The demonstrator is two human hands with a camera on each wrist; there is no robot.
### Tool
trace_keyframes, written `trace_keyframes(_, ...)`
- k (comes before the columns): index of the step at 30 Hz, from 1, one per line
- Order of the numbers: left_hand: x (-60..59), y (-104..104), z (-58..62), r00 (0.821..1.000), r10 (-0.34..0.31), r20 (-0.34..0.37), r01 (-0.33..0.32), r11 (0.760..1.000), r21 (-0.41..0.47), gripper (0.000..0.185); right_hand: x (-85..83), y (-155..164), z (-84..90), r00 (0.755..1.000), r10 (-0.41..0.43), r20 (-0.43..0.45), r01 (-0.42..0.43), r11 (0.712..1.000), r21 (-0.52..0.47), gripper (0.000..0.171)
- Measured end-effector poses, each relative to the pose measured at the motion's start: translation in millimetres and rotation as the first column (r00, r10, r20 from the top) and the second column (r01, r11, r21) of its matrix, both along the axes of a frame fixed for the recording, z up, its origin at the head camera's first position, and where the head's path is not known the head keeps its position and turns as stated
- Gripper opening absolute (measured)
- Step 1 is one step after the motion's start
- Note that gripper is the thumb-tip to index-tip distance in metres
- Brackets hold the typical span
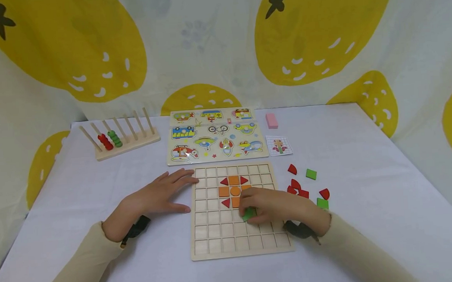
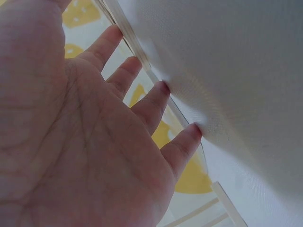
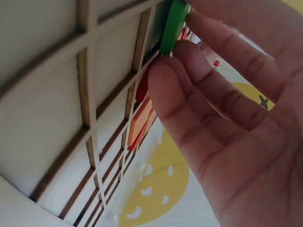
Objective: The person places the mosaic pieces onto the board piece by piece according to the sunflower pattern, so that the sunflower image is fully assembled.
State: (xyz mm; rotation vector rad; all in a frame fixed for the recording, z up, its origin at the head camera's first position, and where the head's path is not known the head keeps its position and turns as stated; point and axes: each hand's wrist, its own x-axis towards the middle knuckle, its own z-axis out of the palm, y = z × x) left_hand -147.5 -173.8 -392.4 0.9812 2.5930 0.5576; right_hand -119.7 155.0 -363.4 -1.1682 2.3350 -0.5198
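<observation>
A wooden grid board (image 1: pixel 220 231) lies in the middle of the white table. On it, orange squares (image 1: pixel 224 191), an orange circle (image 1: pixel 234 191) and red triangles (image 1: pixel 225 203) form a pattern. My right hand (image 1: pixel 266 203) pinches a green square tile (image 1: pixel 248 214) just below that pattern; in the right wrist view the green tile (image 3: pixel 173 28) stands tilted on edge against the grid, at the fingertips. My left hand (image 1: pixel 161 194) rests with fingers spread at the board's left edge, its fingertips (image 2: pixel 194 130) on the tablecloth and the frame, holding nothing.
Right of the board lie loose red quarter-circle pieces (image 1: pixel 324 194) and green squares (image 1: pixel 311 174). Behind it are a vehicle peg puzzle (image 1: pixel 218 148), a pattern card (image 1: pixel 279 146) and a pink block (image 1: pixel 272 121). A wooden peg rack (image 1: pixel 133 145) with red and green beads stands back left.
</observation>
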Motion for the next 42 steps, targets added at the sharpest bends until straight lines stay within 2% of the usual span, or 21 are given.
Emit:
trace_keyframes(4, -0.3, 0.0, -0.3, 1.000, 0.002, 0.003, -0.002, 1.000, -0.001, 0.074, 1.1, 0.5, 1.4, 0.999, -0.011, 0.032, 0.011, 1.000, -0.005, 0.012)
trace_keyframes(11, 0.1, 0.4, 0.5, 1.000, 0.003, 0.001, -0.003, 1.000, -0.006, 0.074, 3.2, -5.3, 0.9, 1.000, 0.009, -0.020, -0.009, 1.000, -0.029, 0.012)
trace_keyframes(27, 1.1, 1.7, 2.0, 1.000, 0.009, 0.001, -0.009, 1.000, -0.017, 0.075, 1.5, -14.8, -1.7, 0.997, 0.031, -0.069, -0.035, 0.998, -0.053, 0.010)
trace_keyframes(33, 1.0, 1.8, 3.3, 1.000, 0.008, 0.009, -0.008, 1.000, -0.007, 0.074, -3.1, -5.2, -0.7, 0.998, 0.028, -0.054, -0.032, 0.997, -0.065, 0.009)
trace_keyframes(42, 0.4, 1.7, 1.9, 1.000, 0.005, -0.001, -0.005, 1.000, -0.011, 0.074, -12.3, 21.0, 4.7, 0.999, -0.042, -0.035, 0.039, 0.994, -0.098, 0.009)
